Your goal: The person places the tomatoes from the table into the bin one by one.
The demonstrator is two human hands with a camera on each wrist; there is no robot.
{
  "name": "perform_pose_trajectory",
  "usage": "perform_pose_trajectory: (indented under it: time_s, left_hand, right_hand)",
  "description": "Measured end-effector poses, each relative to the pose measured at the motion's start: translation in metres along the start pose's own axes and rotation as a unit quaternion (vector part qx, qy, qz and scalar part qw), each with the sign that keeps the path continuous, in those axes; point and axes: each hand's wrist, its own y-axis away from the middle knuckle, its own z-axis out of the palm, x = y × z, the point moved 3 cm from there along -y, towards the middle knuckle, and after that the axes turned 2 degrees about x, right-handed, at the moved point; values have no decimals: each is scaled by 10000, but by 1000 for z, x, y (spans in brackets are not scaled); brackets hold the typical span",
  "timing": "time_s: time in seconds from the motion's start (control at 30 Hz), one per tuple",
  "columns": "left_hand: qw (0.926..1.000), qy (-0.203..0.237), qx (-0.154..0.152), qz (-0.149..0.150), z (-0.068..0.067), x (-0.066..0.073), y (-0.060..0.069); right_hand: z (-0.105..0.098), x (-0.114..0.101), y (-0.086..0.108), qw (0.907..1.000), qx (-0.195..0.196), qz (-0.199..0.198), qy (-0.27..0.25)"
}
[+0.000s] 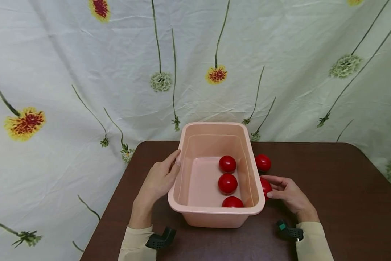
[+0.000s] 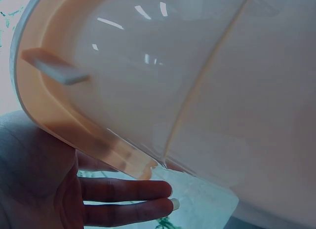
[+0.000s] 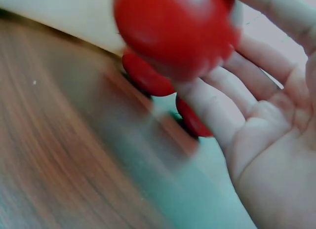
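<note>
A pink plastic tub (image 1: 216, 209) stands on the table with several red tomatoes in it, among them a tomato (image 1: 227, 164) near its right wall. My left hand (image 1: 159, 179) rests against the outside of the tub's left rim. In the left wrist view its fingers (image 2: 126, 189) lie straight beside the tub wall (image 2: 133, 100). Outside the tub's right side, my right hand (image 1: 288, 194) pinches a tomato (image 3: 173, 29) between thumb and fingers. Just beyond it, another tomato (image 1: 263, 162) lies on the table, close to the tub.
The dark brown table (image 1: 332, 174) stretches to the right of the right hand. Behind it hangs a pale cloth (image 1: 130, 54) printed with flowers. Dark devices sit on both wrists, including the left wrist device (image 1: 161, 239).
</note>
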Motion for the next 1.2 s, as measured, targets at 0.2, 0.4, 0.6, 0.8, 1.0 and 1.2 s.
perform_pose_trajectory:
  time_s: [0.2,0.4,0.6,0.8,1.0,1.2]
  left_hand:
    - [10000,-1,-32,-17,-1,1,0]
    - [10000,25,-55,-54,0,1,0]
    - [10000,14,-10,-3,0,0,0]
    - [10000,46,-25,-3,0,0,0]
    - [10000,12,-14,14,0,0,0]
    - [10000,-4,-4,31,0,0,-1]
  right_hand:
    - [-3,-4,-2,9987,331,-376,-85]
    - [-2,-8,-2,9977,522,-420,-74]
    - [-1,-12,-3,9957,861,-334,-27]
    - [1,-21,-2,9925,1207,-179,-22]
    - [4,-41,3,9870,1580,-206,-196]
    - [9,-67,9,9814,1674,-773,-529]
